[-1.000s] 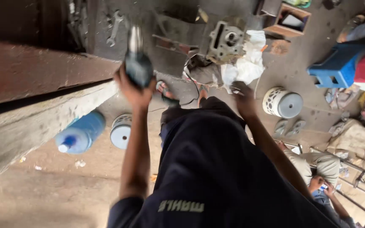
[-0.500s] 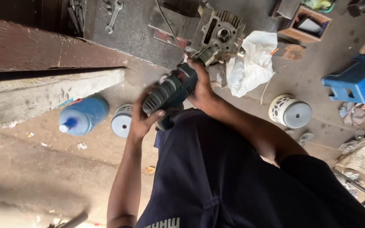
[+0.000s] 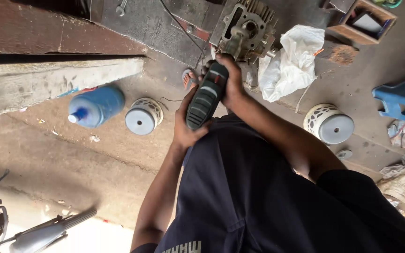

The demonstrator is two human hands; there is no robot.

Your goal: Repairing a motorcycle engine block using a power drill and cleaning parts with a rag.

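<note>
Both hands clench the dark green-and-black power tool (image 3: 206, 99): left hand (image 3: 187, 127) at its rear, right hand (image 3: 230, 79) near the nose, which meets the grey finned engine cylinder (image 3: 245, 23) on the floor; work looks underway, unfinished.

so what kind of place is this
Most likely a small motorcycle repair workshop. A finned engine cylinder sits on the concrete floor, both hands, left hand and right hand, hold a power tool against it, and a spanner lies nearby.

Dark navy short-sleeved shirt, pale lettering near its lower hem; both forearms bare; no gloves.
</note>
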